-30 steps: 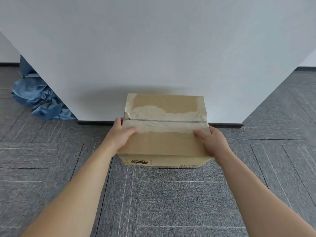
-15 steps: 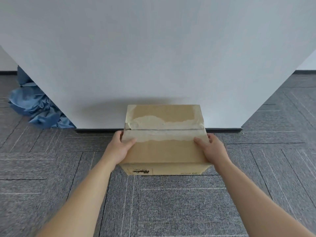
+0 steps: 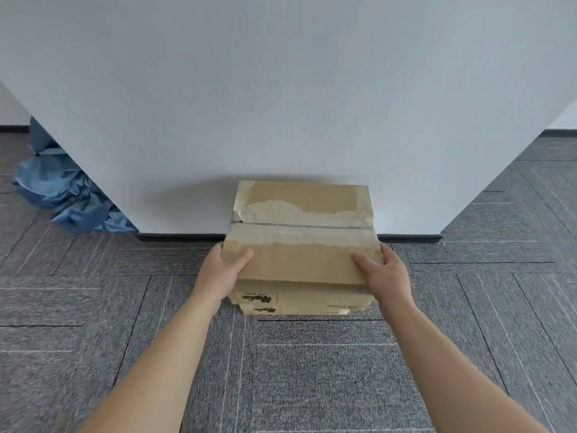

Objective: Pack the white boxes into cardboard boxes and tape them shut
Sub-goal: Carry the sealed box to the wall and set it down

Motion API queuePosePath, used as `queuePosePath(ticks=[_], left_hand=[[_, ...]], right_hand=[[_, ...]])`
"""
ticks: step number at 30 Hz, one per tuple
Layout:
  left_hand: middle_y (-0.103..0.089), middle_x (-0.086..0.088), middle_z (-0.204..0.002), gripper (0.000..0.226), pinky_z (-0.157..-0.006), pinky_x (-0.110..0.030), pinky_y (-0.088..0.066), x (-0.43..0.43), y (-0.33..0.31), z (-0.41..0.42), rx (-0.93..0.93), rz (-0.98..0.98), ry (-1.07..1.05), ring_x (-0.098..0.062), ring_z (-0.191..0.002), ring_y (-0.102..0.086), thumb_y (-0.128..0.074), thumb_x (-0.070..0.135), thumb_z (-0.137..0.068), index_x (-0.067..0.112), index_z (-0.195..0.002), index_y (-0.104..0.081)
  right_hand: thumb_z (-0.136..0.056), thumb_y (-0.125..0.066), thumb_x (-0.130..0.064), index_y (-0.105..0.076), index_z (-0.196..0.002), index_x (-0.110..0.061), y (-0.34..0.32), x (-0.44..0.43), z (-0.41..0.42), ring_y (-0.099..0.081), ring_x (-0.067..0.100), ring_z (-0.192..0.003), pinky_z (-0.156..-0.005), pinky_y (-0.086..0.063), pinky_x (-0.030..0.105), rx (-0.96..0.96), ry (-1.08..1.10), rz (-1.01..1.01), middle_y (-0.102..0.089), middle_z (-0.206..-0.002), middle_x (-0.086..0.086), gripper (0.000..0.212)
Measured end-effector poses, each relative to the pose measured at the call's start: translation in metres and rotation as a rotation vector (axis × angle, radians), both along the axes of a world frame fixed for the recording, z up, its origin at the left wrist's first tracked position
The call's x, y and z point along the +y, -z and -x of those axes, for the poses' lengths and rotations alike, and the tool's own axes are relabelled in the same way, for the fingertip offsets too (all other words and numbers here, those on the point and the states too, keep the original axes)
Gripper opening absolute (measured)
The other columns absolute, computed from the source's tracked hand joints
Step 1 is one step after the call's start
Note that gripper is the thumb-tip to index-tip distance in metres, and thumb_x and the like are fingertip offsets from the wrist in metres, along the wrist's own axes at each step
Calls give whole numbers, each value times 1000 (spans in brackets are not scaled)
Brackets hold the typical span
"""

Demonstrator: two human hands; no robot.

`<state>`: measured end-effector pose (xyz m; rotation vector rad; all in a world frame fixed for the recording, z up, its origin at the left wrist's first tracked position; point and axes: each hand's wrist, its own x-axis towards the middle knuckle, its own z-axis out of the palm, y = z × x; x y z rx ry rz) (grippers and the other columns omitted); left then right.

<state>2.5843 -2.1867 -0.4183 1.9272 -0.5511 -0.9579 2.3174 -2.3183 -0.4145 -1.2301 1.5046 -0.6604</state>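
Cardboard box (image 3: 299, 264): flaps closed, before white wall (image 3: 281, 89).
My left hand (image 3: 220, 271): grips its left edge, thumb on top.
My right hand (image 3: 388, 276): grips right edge, thumb on top.

Setting: indoor, office-type or commercial room.

Floor: grey carpet tiles (image 3: 312, 370) with fine pale stripes, laid in alternating directions, seams plainly visible.

Wall: broad plain white wall (image 3: 281, 104), smooth and unmarked, with a black skirting strip (image 3: 181, 236) along its foot. The carpet runs on past it at both sides, where more white wall with dark skirting shows.

Other: crumpled blue sheeting (image 3: 68, 195) heaped on the floor at the wall's left corner; a worn cardboard box (image 3: 299, 260) close to the wall's foot.
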Motion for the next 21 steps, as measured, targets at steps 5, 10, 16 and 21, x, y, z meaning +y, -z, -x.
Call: queuePosePath(ticks=[5,10,16,21], left_hand=[[-66,8,-112,45,-85,-42,-54,-4,5,0,32,17,-33,-16,-102,-64,-71,46,-86,27,-123,-55],[-67,11,-109,40,-69,-29,-47,-4,2,4,-12,27,-33,-10,-97,-63,-68,46,-88,26,-120,-58],[-68,8,-107,27,-70,-32,-48,-3,-11,-1,7,64,-51,-13,-97,-64,-66,42,-91,27,-113,-60],[-68,8,-109,35,-78,-35,-51,-7,-10,-2,-11,78,-67,-14,-99,-64,-67,44,-90,25,-119,-60]], right_hand=[[-82,-77,-41,-48,-143,-24,6,-3,-2,-62,18,-103,-91,-54,42,-18,16,20,-63,-121,-4,69],[-83,-74,-45,-50,-141,-24,4,-4,-2,-62,18,-102,-89,-53,42,36,-11,48,-64,-120,-5,66],[-85,-74,-34,-63,-126,-24,-13,-8,-7,-66,14,-93,-85,-55,39,-16,-15,81,-70,-105,-10,44],[-86,-74,-36,-60,-118,-34,-17,-18,-12,-63,13,-92,-84,-52,35,3,-58,127,-66,-99,-15,35]])
